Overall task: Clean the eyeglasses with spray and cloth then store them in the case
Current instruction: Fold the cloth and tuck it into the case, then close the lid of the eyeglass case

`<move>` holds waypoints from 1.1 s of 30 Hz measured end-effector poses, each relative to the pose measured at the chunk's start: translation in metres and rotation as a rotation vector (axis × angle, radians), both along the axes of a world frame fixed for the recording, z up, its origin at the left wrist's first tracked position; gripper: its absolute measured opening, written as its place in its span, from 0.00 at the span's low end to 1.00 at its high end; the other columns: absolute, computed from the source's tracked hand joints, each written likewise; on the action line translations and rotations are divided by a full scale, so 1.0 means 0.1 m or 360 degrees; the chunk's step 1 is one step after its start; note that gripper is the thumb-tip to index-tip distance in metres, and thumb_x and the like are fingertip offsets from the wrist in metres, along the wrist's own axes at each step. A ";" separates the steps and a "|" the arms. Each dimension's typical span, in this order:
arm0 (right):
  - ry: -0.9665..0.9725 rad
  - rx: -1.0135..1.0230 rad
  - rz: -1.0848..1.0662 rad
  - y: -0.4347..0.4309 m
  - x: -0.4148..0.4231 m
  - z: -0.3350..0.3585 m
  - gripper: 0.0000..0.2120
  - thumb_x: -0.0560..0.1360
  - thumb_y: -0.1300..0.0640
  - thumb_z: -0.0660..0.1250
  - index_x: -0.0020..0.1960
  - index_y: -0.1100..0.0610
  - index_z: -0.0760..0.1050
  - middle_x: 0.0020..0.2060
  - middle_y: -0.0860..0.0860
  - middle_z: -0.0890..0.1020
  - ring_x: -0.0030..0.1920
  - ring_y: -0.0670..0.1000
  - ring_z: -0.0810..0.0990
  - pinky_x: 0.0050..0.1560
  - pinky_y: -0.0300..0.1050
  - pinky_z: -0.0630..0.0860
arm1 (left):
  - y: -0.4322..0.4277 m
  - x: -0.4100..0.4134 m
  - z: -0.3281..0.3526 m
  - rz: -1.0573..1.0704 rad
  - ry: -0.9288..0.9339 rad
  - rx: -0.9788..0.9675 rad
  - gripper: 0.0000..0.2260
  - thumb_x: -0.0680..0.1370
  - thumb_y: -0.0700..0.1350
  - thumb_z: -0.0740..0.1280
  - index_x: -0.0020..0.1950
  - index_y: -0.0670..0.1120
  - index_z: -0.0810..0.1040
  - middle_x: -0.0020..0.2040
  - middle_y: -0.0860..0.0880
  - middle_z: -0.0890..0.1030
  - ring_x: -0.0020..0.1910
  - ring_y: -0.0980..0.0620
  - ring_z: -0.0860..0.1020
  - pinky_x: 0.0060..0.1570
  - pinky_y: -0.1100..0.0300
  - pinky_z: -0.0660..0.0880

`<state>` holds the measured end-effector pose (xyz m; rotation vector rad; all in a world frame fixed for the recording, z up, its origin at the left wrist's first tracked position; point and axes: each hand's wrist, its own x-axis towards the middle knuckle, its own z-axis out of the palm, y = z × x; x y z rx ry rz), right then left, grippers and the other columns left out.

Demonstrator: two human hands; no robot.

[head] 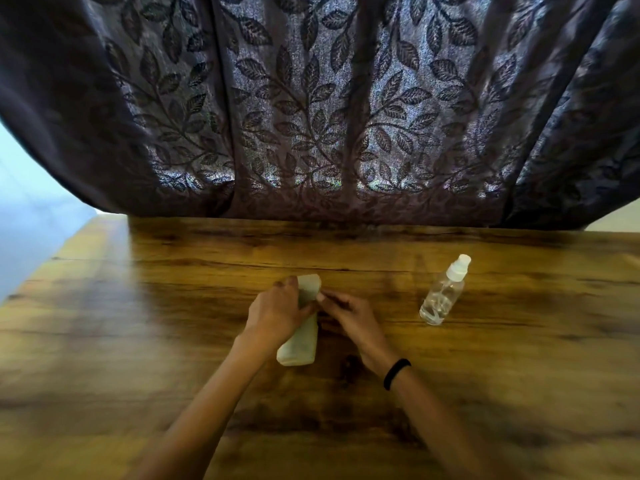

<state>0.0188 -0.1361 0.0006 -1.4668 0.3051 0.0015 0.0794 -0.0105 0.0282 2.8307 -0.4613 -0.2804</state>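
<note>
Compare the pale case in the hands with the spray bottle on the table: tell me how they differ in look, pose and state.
The case is pale, opaque and boxy; the spray bottle is clear and round, with a white spray cap.
The case is gripped by the left hand, with the right hand at its side; the bottle stands free, untouched.
The case sits in the middle of the wooden table; the bottle stands to its right.
Both are elongated.
</note>
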 end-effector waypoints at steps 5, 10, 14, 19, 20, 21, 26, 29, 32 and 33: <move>-0.0010 -0.0045 0.0041 0.03 -0.01 0.01 0.23 0.70 0.50 0.70 0.63 0.55 0.73 0.54 0.48 0.80 0.52 0.42 0.78 0.42 0.31 0.77 | 0.02 0.08 0.02 -0.0062 0.0111 0.0052 0.22 0.77 0.53 0.61 0.68 0.47 0.61 0.62 0.41 0.74 0.57 0.40 0.76 0.45 0.53 0.73; 0.0036 -0.0162 0.0059 0.09 0.00 0.03 0.25 0.67 0.47 0.72 0.62 0.49 0.72 0.49 0.42 0.78 0.51 0.40 0.77 0.44 0.34 0.76 | 0.06 0.12 0.01 -0.0132 0.0161 0.0076 0.19 0.77 0.44 0.62 0.67 0.49 0.61 0.61 0.42 0.75 0.56 0.44 0.77 0.44 0.58 0.71; 0.0033 -0.0203 -0.0002 0.13 0.01 -0.01 0.23 0.69 0.54 0.72 0.62 0.52 0.73 0.54 0.50 0.80 0.55 0.48 0.77 0.55 0.43 0.77 | 0.05 0.18 0.02 -0.0149 0.0241 0.0023 0.16 0.78 0.44 0.62 0.64 0.48 0.63 0.57 0.43 0.77 0.50 0.46 0.78 0.42 0.58 0.75; 0.0045 -0.0148 -0.0038 0.13 0.01 -0.01 0.21 0.70 0.58 0.71 0.62 0.52 0.73 0.53 0.50 0.79 0.54 0.47 0.77 0.51 0.39 0.76 | 0.07 0.21 0.04 -0.0059 0.0344 -0.0145 0.14 0.77 0.45 0.64 0.60 0.49 0.65 0.54 0.44 0.76 0.40 0.48 0.78 0.30 0.61 0.77; 0.0048 -0.0140 -0.0039 0.13 0.01 -0.01 0.21 0.70 0.58 0.71 0.62 0.52 0.73 0.53 0.50 0.79 0.55 0.48 0.77 0.51 0.39 0.76 | 0.07 0.21 0.04 -0.0054 0.0348 -0.0164 0.14 0.77 0.44 0.65 0.60 0.50 0.65 0.53 0.44 0.76 0.40 0.48 0.79 0.27 0.63 0.76; 0.0051 -0.0133 -0.0042 0.14 0.01 -0.01 0.20 0.70 0.58 0.71 0.61 0.52 0.73 0.53 0.50 0.80 0.55 0.48 0.77 0.51 0.39 0.76 | 0.08 0.21 0.04 -0.0049 0.0354 -0.0183 0.13 0.77 0.44 0.65 0.59 0.50 0.65 0.52 0.45 0.75 0.40 0.48 0.79 0.26 0.63 0.75; 0.0038 -0.0117 -0.0053 0.14 0.02 -0.01 0.19 0.70 0.58 0.72 0.60 0.52 0.74 0.52 0.50 0.80 0.52 0.46 0.78 0.48 0.38 0.76 | 0.10 0.21 0.04 -0.0039 0.0375 -0.0247 0.11 0.77 0.45 0.64 0.55 0.51 0.65 0.48 0.47 0.73 0.38 0.49 0.78 0.25 0.65 0.73; 0.0039 -0.0172 -0.0062 0.16 0.02 -0.02 0.19 0.70 0.57 0.72 0.60 0.52 0.74 0.50 0.48 0.80 0.53 0.46 0.78 0.51 0.40 0.76 | 0.12 0.19 0.06 -0.0053 0.0368 -0.0264 0.11 0.77 0.46 0.64 0.57 0.50 0.66 0.52 0.46 0.75 0.40 0.48 0.79 0.32 0.60 0.78; 0.0037 -0.0274 -0.0100 0.16 0.02 -0.03 0.22 0.69 0.55 0.73 0.61 0.52 0.74 0.47 0.44 0.79 0.50 0.43 0.77 0.47 0.36 0.76 | 0.15 0.17 0.09 -0.0109 0.0304 -0.0205 0.14 0.77 0.49 0.64 0.61 0.50 0.66 0.56 0.44 0.77 0.47 0.44 0.79 0.45 0.52 0.79; 0.0038 -0.0308 -0.0116 0.16 0.01 -0.03 0.22 0.68 0.53 0.73 0.61 0.52 0.74 0.46 0.42 0.79 0.48 0.41 0.76 0.44 0.34 0.75 | 0.15 0.16 0.09 -0.0124 0.0292 -0.0203 0.15 0.77 0.50 0.64 0.62 0.50 0.66 0.56 0.44 0.77 0.49 0.44 0.79 0.46 0.51 0.78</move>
